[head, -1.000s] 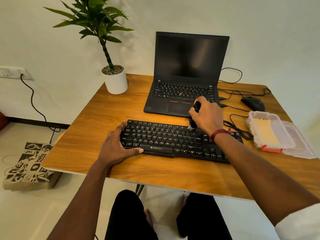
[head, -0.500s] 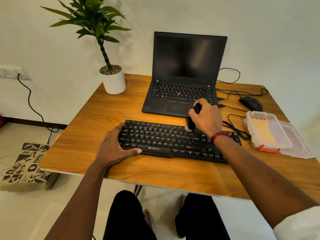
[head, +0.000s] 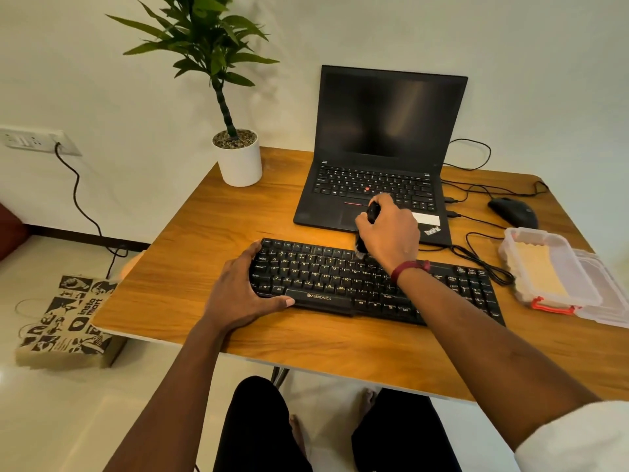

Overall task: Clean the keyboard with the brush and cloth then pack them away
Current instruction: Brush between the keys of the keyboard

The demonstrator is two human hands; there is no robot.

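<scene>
A black keyboard lies across the front of the wooden table. My left hand rests flat on its left end, fingers spread, thumb along the front edge. My right hand is closed around a small black brush, whose bristle end touches the upper key rows near the keyboard's middle. Most of the brush is hidden in my fist. At the right stands an open clear plastic box with a red latch; a yellow cloth lies inside.
An open black laptop sits behind the keyboard. A white potted plant stands at the back left. A black mouse and loose cables lie at the right, with the box's lid beside the box. A printed paper bag rests on the floor.
My right hand has moved the brush leftward along the keyboard's upper rows. My left hand stays on the keyboard's left end.
</scene>
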